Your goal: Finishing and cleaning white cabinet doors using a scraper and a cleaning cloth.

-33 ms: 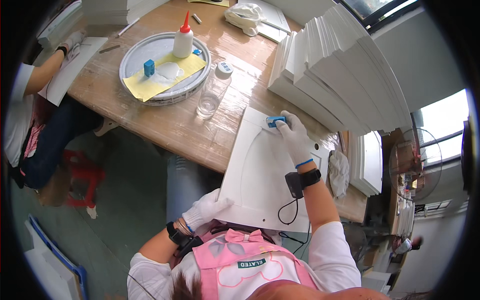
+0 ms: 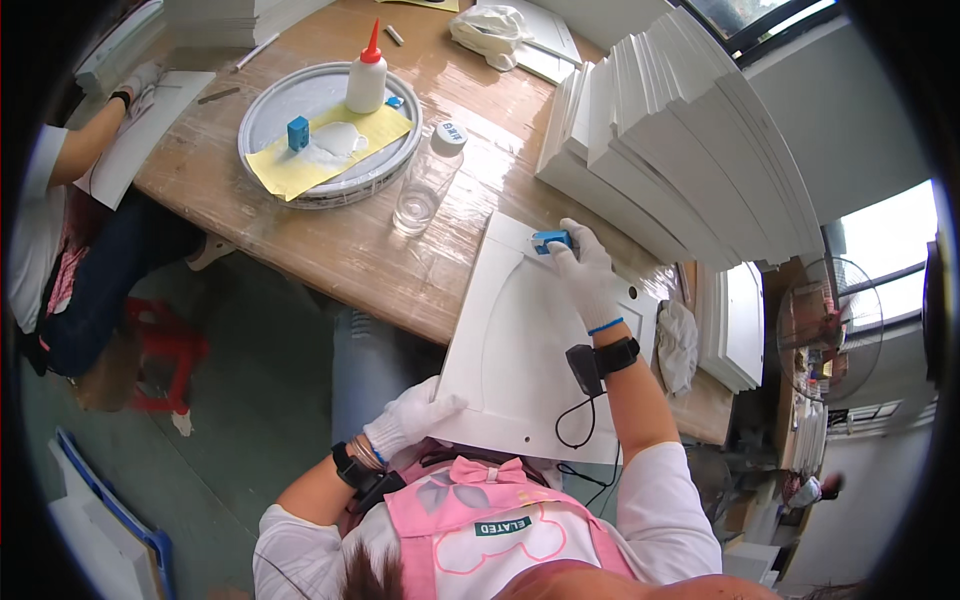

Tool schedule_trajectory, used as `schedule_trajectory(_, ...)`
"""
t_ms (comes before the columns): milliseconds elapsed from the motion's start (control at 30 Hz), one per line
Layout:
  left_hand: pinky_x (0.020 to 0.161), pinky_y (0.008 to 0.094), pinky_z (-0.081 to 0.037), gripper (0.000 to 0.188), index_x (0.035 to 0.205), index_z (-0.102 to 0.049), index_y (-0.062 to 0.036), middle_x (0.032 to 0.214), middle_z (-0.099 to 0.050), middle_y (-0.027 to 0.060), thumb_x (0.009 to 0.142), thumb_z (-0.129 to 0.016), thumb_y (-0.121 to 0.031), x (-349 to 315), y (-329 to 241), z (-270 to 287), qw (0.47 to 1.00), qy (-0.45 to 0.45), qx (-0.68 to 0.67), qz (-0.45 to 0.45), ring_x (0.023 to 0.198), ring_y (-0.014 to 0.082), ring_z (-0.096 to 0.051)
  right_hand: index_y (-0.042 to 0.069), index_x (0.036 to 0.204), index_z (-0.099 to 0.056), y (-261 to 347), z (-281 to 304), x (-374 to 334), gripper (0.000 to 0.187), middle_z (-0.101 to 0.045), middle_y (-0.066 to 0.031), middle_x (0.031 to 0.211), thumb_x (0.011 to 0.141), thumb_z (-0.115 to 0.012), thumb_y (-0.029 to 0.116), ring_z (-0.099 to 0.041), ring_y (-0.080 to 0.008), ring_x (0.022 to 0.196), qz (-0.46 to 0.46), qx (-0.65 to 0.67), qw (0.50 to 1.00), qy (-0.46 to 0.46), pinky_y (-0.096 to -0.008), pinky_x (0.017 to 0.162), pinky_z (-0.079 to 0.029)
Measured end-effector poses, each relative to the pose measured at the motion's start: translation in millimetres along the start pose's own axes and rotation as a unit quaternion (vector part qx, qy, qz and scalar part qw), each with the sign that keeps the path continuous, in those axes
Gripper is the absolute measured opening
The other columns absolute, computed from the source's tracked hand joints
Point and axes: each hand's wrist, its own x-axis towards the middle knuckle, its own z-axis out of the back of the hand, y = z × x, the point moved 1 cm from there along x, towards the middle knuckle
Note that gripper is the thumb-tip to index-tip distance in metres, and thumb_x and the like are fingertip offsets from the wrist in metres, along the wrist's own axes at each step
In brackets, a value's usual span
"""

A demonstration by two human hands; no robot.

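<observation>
In our white-gloved right hand [image 2: 585,268] we pinch a small blue rectangular block [image 2: 551,242] against the far end of a flat white board [image 2: 530,350], which overhangs the edge of a brown wooden table [image 2: 310,262] toward our lap. Our white-gloved left hand [image 2: 408,416] grips the board's near left edge — thumb on top, the fingers partly hidden. Beyond stand a clear white-capped bottle [image 2: 425,190] and, to the right, a tall stack of white panels [image 2: 690,140].
</observation>
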Motion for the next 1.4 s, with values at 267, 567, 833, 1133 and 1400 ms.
schedule_trajectory(267,0.09,0.0294,-0.048,0.054,0.127,-0.052,0.0037,0.114,-0.062,0.0075,0.095,-0.062,-0.039,3,1,-2,0.994,0.026,-0.099,-0.041,0.102,0.0124,-0.056,0.004,0.119,-0.059,16,-12,-2,0.039,-0.064,-0.015,0.107,0.081,-0.069,0.005,-0.064,-0.0316,0.096,0.181,-0.125,0.975,0.025,-0.0369,0.082,-0.052)
schedule_trajectory(567,0.09,0.0287,-0.047,0.056,0.128,-0.051,0.0032,0.114,-0.06,0.0068,0.094,-0.063,-0.04,-2,-8,-1,0.995,0.021,-0.095,-0.029,0.102,0.0114,-0.054,0.005,0.115,-0.06,17,-17,0,0.038,-0.065,-0.0134,0.104,0.078,-0.07,0.001,-0.064,-0.0314,0.093,0.211,-0.125,0.969,0.019,-0.0374,0.078,-0.053)
schedule_trajectory(833,0.089,0.0274,-0.047,0.063,0.127,-0.053,0.0021,0.113,-0.061,0.0063,0.092,-0.063,-0.049,0,-2,-2,0.993,0.027,-0.112,-0.034,0.1,0.011,-0.056,0.005,0.115,-0.06,18,-16,-1,0.039,-0.065,-0.0128,0.105,0.078,-0.07,0.001,-0.065,-0.0306,0.094,0.216,-0.138,0.966,0.017,-0.0366,0.079,-0.053)
schedule_trajectory(1133,0.089,0.0281,-0.047,0.064,0.129,-0.05,0.0025,0.115,-0.061,0.0068,0.092,-0.063,-0.049,-1,-6,-1,0.994,0.031,-0.104,-0.022,0.101,0.0118,-0.056,0.004,0.115,-0.06,13,-19,0,0.038,-0.064,-0.015,0.107,0.077,-0.069,0.001,-0.064,-0.0332,0.094,0.24,-0.126,0.962,0.017,-0.0376,0.08,-0.053)
schedule_trajectory(1400,0.088,0.0282,-0.047,0.063,0.129,-0.051,0.0023,0.114,-0.061,0.0069,0.092,-0.063,-0.048,4,6,-3,0.994,0.027,-0.1,-0.025,0.1,0.0117,-0.056,0.005,0.117,-0.059,10,-20,-2,0.038,-0.064,-0.0142,0.106,0.08,-0.068,0.003,-0.064,-0.0334,0.095,0.251,-0.139,0.958,0.0,-0.0382,0.079,-0.053)
